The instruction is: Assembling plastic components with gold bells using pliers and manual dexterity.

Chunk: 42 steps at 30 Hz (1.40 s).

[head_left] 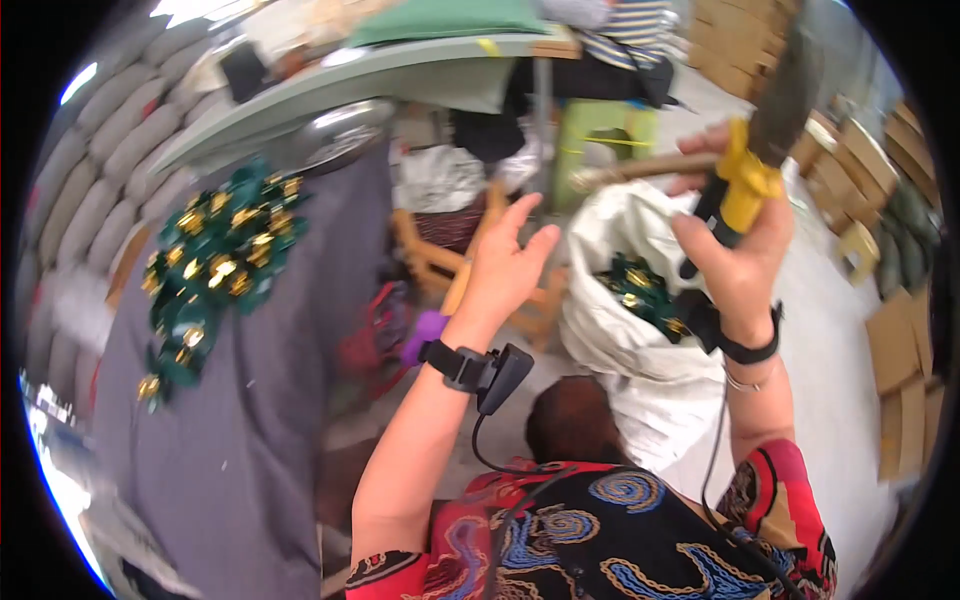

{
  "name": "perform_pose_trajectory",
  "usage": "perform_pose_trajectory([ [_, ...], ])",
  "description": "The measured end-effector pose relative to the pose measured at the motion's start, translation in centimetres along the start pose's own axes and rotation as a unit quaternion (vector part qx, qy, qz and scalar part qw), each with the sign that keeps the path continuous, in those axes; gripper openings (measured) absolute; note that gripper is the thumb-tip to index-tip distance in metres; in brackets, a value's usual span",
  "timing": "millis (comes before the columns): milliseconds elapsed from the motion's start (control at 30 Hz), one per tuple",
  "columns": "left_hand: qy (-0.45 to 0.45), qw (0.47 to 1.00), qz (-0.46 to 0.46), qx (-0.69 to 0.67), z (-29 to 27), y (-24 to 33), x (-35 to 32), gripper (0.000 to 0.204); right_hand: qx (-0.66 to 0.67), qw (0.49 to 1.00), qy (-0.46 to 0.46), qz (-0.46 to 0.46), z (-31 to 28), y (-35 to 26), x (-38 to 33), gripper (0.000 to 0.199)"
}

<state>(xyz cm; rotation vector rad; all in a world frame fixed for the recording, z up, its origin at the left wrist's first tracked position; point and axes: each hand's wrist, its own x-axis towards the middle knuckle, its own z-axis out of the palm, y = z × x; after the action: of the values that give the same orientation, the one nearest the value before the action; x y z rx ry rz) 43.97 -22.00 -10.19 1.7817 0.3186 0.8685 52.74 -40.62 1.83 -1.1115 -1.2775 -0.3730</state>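
Note:
My right hand [745, 240], raised over the white woven sack [640, 375], is closed on a yellow-and-black-handled tool [750, 175] with a broad dark grey end, blurred, pointing up. A pale wooden stick [655, 170] juts leftward from the same hand; its far end under the fingers is hidden. Inside the sack's mouth are shiny dark green pieces with gold bits [640, 290]. My left hand [500, 270] hangs in the air left of the sack, thumb and fingers apart, holding nothing. More green-and-gold pieces [220, 265] lie heaped on a grey cloth [250, 460] at the left.
A wooden-framed seat [430, 250] stands beyond my left hand. Behind it is a grey table [400, 60] with a green cushion [450, 20] on top. A metal bowl [345, 135] sits at the cloth's far end. Cardboard boxes [905, 345] line the right side.

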Motion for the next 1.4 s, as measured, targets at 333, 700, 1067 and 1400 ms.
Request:
perform_pose_trajectory([
  [333, 0.362, 0.882, -0.044, 0.298, -31.0, 15.4, -8.0, 0.035, 0.122, 0.981, -0.113, 0.1, 5.9, 4.1, -4.8, 0.071],
  [700, 0.318, 0.71, -0.36, 0.515, -53.9, 8.3, -17.0, 0.062, 0.054, 0.985, -0.156, 0.045, 10.5, 1.9, -3.2, 0.055],
  [1067, 0.176, 0.785, -0.411, 0.429, -48.1, 8.1, -14.6, 0.052, -0.005, 0.981, -0.165, 0.1, 10.9, 1.3, -3.6, 0.052],
  [1400, 0.136, 0.707, -0.358, 0.595, -41.0, 13.0, -16.3, 0.053, 0.099, 0.974, -0.186, 0.085, 11.1, 1.8, -5.2, 0.064],
])
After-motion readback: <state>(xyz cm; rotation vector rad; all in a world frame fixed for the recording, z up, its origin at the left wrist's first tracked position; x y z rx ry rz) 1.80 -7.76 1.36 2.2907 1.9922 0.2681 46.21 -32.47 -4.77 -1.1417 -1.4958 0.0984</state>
